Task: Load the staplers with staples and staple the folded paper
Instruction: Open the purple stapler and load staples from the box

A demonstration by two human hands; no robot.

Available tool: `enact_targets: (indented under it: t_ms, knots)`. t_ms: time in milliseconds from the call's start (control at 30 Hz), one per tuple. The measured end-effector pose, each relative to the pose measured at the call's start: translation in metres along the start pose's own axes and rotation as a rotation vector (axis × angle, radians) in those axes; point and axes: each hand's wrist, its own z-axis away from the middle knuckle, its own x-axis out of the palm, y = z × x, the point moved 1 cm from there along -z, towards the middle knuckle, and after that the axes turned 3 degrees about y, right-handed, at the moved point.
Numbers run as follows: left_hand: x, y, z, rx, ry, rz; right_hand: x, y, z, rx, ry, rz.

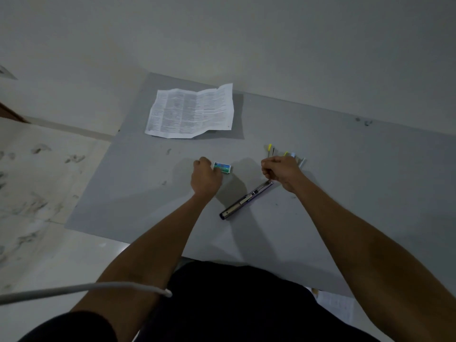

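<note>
Two hands over my grey counter (345, 193) | left hand (206, 178) fingers clamped on staple box (223, 167) | right hand (281, 172) fisted, contents unclear | opened stapler (246, 199) between them | creased paper (191, 112) far side

Dim, flat, grey-toned lighting. Soft shadows fall on the tabletop (320, 149) beside the paper (190, 112). Wide-angle distortion bends edges; slight overall softness.

Creased paper (190, 111); matt grey table (320, 149)
</note>
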Motion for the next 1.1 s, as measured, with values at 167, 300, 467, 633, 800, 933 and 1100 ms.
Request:
enact_targets:
  t_ms: [167, 300, 467, 633, 800, 933, 1100]
  knots:
    - [0.025, 0.024, 0.031, 0.391, -0.200, -0.164, -0.014, 0.003, -0.001, -0.081, 0.026, 0.089]
    - [0.042, 0.023, 0.044, 0.603, -0.422, -0.489, -0.025, 0.005, 0.004, -0.131, 0.060, 0.149]
    - [0.046, 0.017, 0.046, 0.643, -0.418, -0.475, -0.036, 0.008, 0.010, -0.194, 0.033, 0.203]
    - [0.035, 0.028, 0.037, 0.608, -0.341, -0.349, -0.041, 0.008, 0.016, -0.426, 0.053, 0.401]
    - [0.016, 0.054, 0.024, 0.616, -0.271, -0.291, -0.042, 0.000, 0.013, -0.728, 0.107, 0.593]
    - [0.006, 0.067, 0.015, 0.626, -0.306, -0.334, -0.044, -0.007, 0.012, -0.830, 0.109, 0.695]
    - [-0.001, 0.078, 0.014, 0.654, -0.299, -0.362, -0.046, -0.013, 0.015, -0.859, 0.099, 0.761]
